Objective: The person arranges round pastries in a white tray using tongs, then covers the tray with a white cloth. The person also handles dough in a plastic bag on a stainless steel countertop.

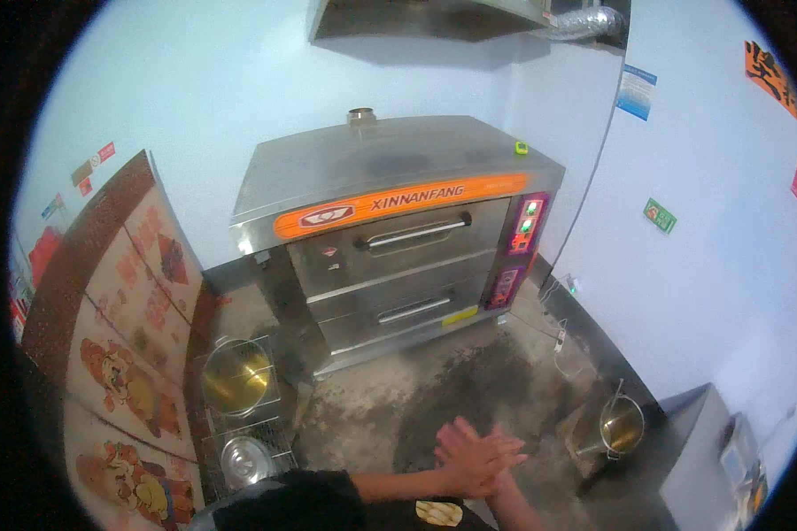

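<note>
My two hands are pressed palm to palm low in the middle of the view, above a stained concrete floor [434, 380]. My left hand [496, 463] reaches in from the left on a bare forearm with a dark sleeve, its fingers pointing right. Across it lies my right hand [457, 440], fingers spread and pointing up and left. Neither hand holds anything. A large two-deck steel oven [390, 257] with an orange band stands ahead of them, both doors closed.
A wire rack at the lower left carries a steel pot [236, 376] and a lid [245, 458]. Printed cardboard boxes [124, 319] lean along the left. Another steel pot [622, 425] stands on the floor at the right, beside a grey cabinet [695, 460].
</note>
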Motion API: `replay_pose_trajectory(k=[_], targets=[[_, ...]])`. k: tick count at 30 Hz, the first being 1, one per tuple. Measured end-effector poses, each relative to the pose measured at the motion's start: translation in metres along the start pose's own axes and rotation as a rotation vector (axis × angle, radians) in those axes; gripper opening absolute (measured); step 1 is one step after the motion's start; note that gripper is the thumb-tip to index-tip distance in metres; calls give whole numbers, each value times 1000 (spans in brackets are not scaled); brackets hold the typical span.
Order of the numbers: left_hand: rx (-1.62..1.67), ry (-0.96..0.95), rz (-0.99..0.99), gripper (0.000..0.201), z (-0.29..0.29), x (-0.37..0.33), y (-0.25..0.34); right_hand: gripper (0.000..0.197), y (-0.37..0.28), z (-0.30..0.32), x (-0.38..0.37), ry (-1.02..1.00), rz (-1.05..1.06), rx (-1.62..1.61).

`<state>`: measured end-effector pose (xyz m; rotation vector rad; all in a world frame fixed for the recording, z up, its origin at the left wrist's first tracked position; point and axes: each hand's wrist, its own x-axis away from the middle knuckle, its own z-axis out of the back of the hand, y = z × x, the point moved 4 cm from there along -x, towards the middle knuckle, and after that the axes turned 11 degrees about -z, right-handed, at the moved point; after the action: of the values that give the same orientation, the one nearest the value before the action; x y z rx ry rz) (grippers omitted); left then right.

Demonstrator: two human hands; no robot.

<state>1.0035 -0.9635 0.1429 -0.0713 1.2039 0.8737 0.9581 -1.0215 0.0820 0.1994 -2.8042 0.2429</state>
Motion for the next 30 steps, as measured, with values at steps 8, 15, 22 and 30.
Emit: replay_pose_trajectory(k=[8, 15, 22, 30], targets=[[360, 236, 1379, 78, -18, 65, -235, 83, -269, -169, 52, -124, 1107, 1134], [1361, 889, 1335, 84, 10, -99, -339, 58, -307, 18, -79, 638, 933, 2105], [1159, 1041, 762, 52, 116, -181, -458, 55, -387, 297, -33, 835, -401, 2052], [1353, 845, 1222, 33, 27, -166, -558, 51, -449, 308, -108, 793, -306, 1831]])
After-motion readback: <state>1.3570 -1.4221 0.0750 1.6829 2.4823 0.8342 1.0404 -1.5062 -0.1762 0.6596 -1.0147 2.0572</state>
